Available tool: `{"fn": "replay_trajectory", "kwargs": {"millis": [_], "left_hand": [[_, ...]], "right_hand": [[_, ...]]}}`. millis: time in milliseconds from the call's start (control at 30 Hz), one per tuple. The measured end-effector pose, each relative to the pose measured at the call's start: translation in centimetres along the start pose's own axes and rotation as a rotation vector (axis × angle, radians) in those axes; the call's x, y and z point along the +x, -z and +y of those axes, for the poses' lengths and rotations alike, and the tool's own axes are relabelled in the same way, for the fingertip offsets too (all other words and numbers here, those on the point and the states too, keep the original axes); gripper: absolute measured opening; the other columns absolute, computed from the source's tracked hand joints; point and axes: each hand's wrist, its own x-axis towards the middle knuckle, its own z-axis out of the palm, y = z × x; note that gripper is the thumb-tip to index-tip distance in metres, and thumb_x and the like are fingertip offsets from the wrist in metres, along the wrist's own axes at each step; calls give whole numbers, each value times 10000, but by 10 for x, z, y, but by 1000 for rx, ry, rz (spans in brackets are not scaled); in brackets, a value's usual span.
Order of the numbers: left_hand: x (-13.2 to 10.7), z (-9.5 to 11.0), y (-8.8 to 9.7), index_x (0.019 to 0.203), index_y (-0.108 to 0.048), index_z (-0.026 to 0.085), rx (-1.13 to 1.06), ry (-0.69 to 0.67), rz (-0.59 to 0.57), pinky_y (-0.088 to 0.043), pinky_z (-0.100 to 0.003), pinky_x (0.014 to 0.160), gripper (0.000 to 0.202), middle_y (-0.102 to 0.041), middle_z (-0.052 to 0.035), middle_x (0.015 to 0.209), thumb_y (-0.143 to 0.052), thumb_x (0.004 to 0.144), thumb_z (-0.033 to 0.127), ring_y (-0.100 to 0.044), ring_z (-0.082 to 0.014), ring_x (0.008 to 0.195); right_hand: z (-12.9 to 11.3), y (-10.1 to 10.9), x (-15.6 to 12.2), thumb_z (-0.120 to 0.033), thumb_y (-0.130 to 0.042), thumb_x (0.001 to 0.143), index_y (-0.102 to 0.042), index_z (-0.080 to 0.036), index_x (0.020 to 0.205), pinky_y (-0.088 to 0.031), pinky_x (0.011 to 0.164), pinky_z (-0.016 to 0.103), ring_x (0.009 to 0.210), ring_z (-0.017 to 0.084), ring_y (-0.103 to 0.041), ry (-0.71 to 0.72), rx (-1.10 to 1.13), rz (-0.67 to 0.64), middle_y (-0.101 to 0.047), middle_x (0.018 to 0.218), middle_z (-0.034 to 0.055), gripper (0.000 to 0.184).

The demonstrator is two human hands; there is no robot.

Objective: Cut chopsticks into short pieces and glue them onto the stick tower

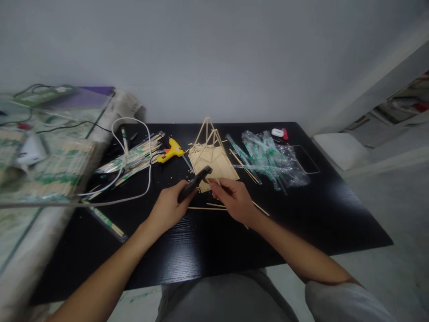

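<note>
My left hand (170,203) is closed around a black pliers-like tool (196,181), whose dark head points up and to the right. My right hand (234,199) pinches a thin wooden stick (214,180) close to the tool's head; the fingers cover much of the stick. Just beyond both hands lies a pale wooden base (221,166) built of sticks. A peaked frame of sticks (213,134) rises upright from its far part. Small cut stick pieces are scattered along the base's left edge.
A yellow glue gun (170,150) lies left of the base. Packed chopsticks (140,154) and a looping white cable (149,179) are further left. Crumpled plastic wrappers (268,154) lie right, near a white case (277,133). Loose sticks (208,208) lie beneath my hands on the black table (318,214).
</note>
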Motion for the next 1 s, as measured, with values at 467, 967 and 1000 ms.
{"fn": "replay_trajectory", "kwargs": {"millis": [467,967,1000], "left_hand": [[3,-6,1,912,-664,188,-172,52,44,-448,-269,695,365,-672,1,798,-519,948,520,-591,-173,745],[7,-13,-2,912,-669,203,-127,73,55,-452,-273,698,370,-690,1,801,-522,941,541,-624,-187,773],[7,-13,-2,916,-670,203,-121,73,53,-454,-277,703,373,-691,-1,803,-520,942,543,-625,-189,778]], "right_hand": [[-4,20,2,-407,-606,965,-686,-166,758,-373,603,256,626,125,-521,60,-178,-99,-636,684,1,327],[64,14,-16,-204,-608,975,-725,-152,925,-527,821,341,890,212,-648,212,-754,-273,-668,930,100,137],[65,13,-17,-209,-615,973,-724,-152,941,-532,827,346,895,215,-650,216,-755,-258,-667,934,102,128]]}}
